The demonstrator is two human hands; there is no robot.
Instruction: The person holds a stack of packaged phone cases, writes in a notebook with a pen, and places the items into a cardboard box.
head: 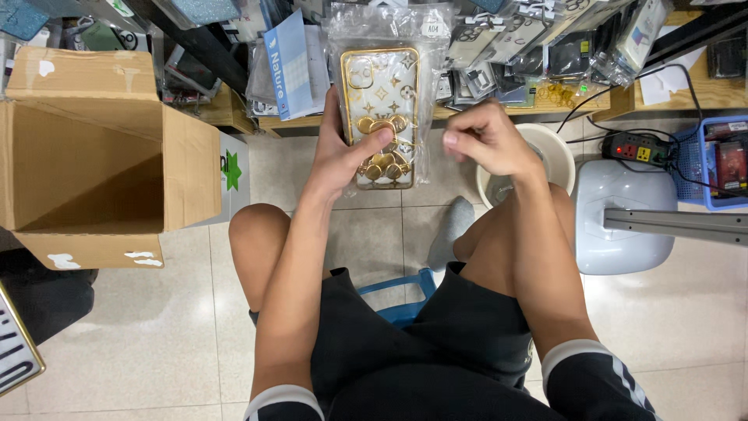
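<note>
Holding a phone case (381, 117) in a clear plastic sleeve (389, 31), left hand (348, 152) closed in a firm grip around its lower half, thumb pressed across the front near the gold bear-shaped ornament. Standing upright, that case: transparent with gold trim and a scatter of gold star and flower marks, sleeve top rising well above it. Hovering just beside the case, on its right, right hand (487, 140) with fingers curled loosely inward, touching nothing, apart from the sleeve's edge. Sitting right of the case, partly hidden behind that hand and forearm, a round white tub (555, 152). Lying farther right of the case on the tiled floor (156, 343), a pale grey plastic stool (619, 210), then a black power strip (633, 148) with cables and a blue basket (721, 164). Gaping well to the left of the case, an open cardboard box (101, 156), flaps spread. Crowding behind the case, a low wooden shelf (234, 113) heaped with more bagged phone cases. Showing below the case, between bare knees and black shorts, a blue stool edge (405, 300).
</note>
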